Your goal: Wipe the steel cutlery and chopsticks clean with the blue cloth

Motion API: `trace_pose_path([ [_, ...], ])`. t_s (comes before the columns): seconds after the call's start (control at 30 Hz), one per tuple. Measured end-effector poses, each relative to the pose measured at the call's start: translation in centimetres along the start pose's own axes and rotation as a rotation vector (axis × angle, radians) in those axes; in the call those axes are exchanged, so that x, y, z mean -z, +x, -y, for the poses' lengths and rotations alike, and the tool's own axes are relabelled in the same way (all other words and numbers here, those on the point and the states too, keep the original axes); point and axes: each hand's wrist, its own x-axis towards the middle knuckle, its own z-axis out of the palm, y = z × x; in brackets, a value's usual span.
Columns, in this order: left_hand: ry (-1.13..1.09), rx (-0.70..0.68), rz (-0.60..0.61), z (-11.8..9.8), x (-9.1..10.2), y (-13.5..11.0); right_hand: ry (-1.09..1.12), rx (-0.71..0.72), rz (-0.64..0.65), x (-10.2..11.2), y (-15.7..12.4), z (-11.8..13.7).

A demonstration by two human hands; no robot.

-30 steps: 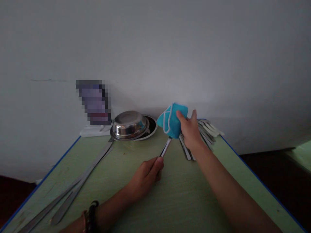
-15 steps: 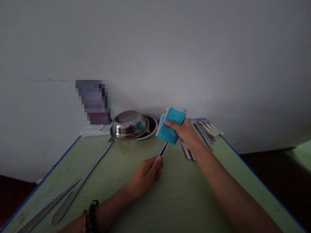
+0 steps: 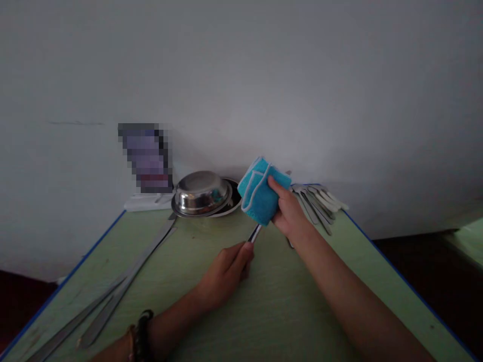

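Note:
My left hand (image 3: 231, 267) is closed round the handle of a shiny metal utensil (image 3: 255, 233), held slanting up and away over the table. The utensil's far end is hidden behind a folded blue cloth (image 3: 260, 198) with white edging, so its kind does not show. My right hand (image 3: 289, 208) grips this cloth, thumb on the near face and the other fingers behind it. Cloth and utensil overlap in view, the cloth covering the utensil's upper part. Right of the cloth lies a row of metal cutlery (image 3: 317, 208), partly hidden by my right hand.
An upturned steel bowl (image 3: 202, 193) rests on a dark plate (image 3: 234, 193) at the back. Long metal utensils (image 3: 124, 279) lie along the left of the green table (image 3: 181, 281). A blurred-out upright object (image 3: 147, 158) stands on a white base (image 3: 147, 202) by the wall.
My right hand has turned and shifted the cloth slightly left, so its white-edged folds now face me more. My left hand and the utensil have stayed in place.

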Motion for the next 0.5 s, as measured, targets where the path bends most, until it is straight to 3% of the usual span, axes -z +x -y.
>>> trace_pose_path([
  [0.3,-0.019,0.028,-0.013,-0.4,0.0,0.1,-0.285,0.055,-0.109,0.5,0.3,-0.8],
  [0.4,-0.050,0.050,-0.029,-0.4,0.0,0.2,-0.179,-0.046,-0.104,0.7,0.4,-0.3],
  [0.5,-0.090,0.049,-0.022,-0.3,0.1,0.3,-0.042,-0.139,0.034,0.7,0.3,0.4],
])
